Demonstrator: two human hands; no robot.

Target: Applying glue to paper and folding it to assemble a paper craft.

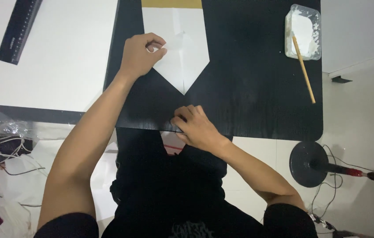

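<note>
On the black table [248, 88], the white paper [182, 48] at twelve o'clock already tapers to a folded point; the left hand [140, 55] pinches its edge flap, the right hand [195, 128] presses curled at the table's near edge, and the paste tray [303, 31] at two o'clock sits untouched.

Black short-sleeved shirt, dark trousers

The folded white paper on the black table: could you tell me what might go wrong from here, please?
1. The left hand pinches a small flap at the edge of the white paper; a hard pull might tear it or spoil the crease.
2. The right hand rests at the table's near edge, off the paper, so the sheet could slide.
3. The wooden stick leans out of the paste tray and could be knocked, smearing paste.
</note>
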